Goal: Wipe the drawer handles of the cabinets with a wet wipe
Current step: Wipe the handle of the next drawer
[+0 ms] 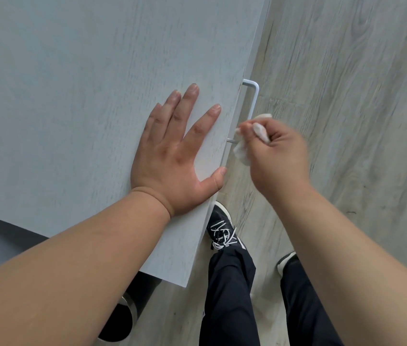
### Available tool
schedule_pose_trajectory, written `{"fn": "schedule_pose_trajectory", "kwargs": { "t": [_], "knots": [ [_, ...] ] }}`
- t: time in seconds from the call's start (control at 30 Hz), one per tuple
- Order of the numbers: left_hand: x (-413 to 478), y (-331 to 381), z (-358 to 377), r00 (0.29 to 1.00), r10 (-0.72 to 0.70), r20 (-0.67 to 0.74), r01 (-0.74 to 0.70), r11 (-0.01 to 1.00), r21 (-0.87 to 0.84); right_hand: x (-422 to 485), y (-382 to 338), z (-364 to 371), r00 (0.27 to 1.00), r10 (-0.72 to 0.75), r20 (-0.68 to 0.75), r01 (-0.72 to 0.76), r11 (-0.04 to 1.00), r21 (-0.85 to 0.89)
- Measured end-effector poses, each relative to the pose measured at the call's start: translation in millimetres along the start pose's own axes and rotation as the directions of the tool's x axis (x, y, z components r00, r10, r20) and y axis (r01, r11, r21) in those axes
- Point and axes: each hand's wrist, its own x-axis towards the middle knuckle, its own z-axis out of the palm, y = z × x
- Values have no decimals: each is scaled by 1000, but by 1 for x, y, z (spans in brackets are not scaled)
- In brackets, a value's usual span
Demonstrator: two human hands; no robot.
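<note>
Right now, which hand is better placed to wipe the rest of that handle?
The right hand: it grips the wet wipe at the drawer handle. The left hand lies flat on the cabinet top, holding nothing.

Counted two hands: left hand [172,156] at centre, right hand [280,156] right of centre. One wet wipe [242,152]. One drawer handle [255,101]. One cabinet [85,83], upper left. Two shoes, lower centre: left shoe [222,228], right shoe [286,262].

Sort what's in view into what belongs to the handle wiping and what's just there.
In the job: wipe, gripped by the right hand; handle; cabinet, with the left hand flat on its top.
Just there: floor; shoes; dark object at lower left.
</note>
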Motion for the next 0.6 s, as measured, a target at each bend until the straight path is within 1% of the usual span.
{"fn": "schedule_pose_trajectory", "kwargs": {
  "t": [0.03, 0.07, 0.1, 0.2, 0.27, 0.3, 0.4, 0.5, 0.6],
  "knots": [
    [0, 0, 0, 1000, -1, 2, 1, 1000, 3, 2, -1, 0, 1000, -9, -11, 9, 1000, 20],
    [0, 0, 0, 1000, -2, 2, 2, 1000, 4, 1, 0, 1, 999, -47, -8, 47, 999, -11],
    [0, -1, 0, 1000, -1, 0, 1, 1000, 3, -2, 2, 2, 993, -114, 17, 115, 989, -92],
    [-1, -1, 0, 1000, -1, -5, 1, 1000, -9, 0, 6, -5, 947, -276, 162, 314, 899, -306],
    [-1, -1, 1, 1000, -1, -5, 1, 1000, -6, 16, 3, -14, 916, -354, 190, 402, 822, -403],
    [-1, -1, 1, 1000, -1, -3, 1, 1000, -2, 25, -1, -17, 913, -371, 168, 407, 806, -430],
    [-1, -1, 0, 1000, 0, -5, 0, 1000, 4, 47, -12, -19, 921, -379, 95, 382, 822, -423],
    [0, -1, 0, 1000, 4, -7, -4, 1000, 9, 45, -11, -15, 916, -398, 45, 371, 800, -472],
    [0, -1, 1, 1000, 2, -9, -2, 1000, 12, 31, -4, -11, 956, -293, -13, 257, 859, -443]
  ]
}}
